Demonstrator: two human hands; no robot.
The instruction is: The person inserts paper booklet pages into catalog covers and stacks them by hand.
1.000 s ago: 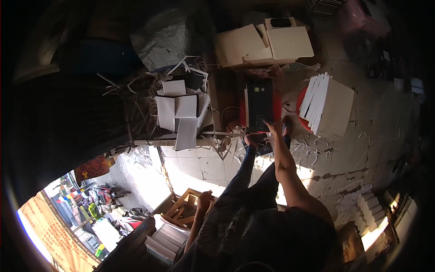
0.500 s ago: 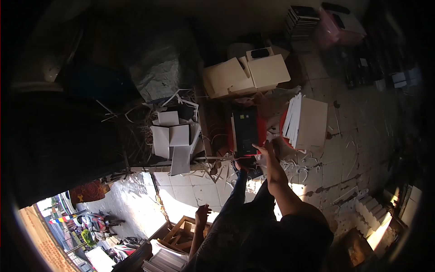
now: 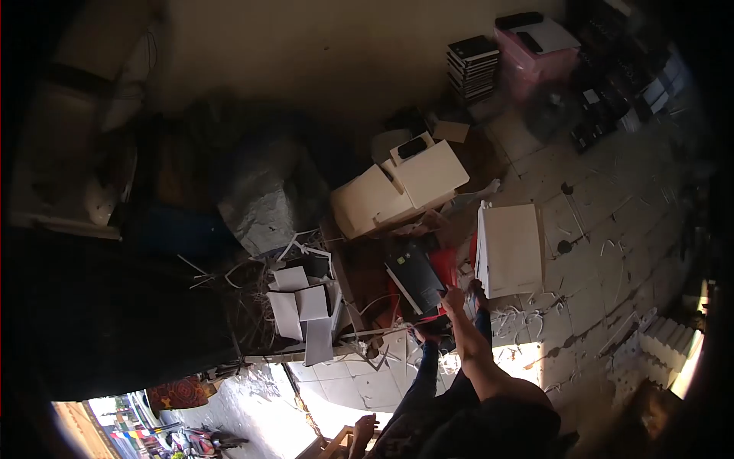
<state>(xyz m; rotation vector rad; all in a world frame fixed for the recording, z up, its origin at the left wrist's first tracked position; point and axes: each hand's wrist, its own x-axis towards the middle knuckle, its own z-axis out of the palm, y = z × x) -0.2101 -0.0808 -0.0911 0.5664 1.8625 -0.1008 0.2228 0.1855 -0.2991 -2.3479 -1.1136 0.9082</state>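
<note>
My right hand [image 3: 453, 298] is closed on the near right corner of a black-covered book [image 3: 417, 275], which lies at a slant. Its pale page edges show along the left side. Beneath and beside the book is something red [image 3: 446, 264], its shape mostly covered. My left hand [image 3: 366, 427] hangs low near the bottom of the view, fingers loosely bent and apart, holding nothing. A wooden crate or frame [image 3: 340, 442] is close beside it. Right of the book stands a stack of sheets with a cream board [image 3: 511, 249] on top.
Cream boards [image 3: 428, 177] lie beyond the book, with a dark object on them. Grey-white card pieces [image 3: 312, 303] sit left on a low platform. Paper strips [image 3: 516, 325] litter the tiled floor. Farther back are stacked books [image 3: 472, 69] and a pink container [image 3: 527, 65].
My right hand has gone from stretched fingers to a closed grip on the book's corner. The book has turned from straight to slanted. The whole view has shifted, with things appearing lower.
</note>
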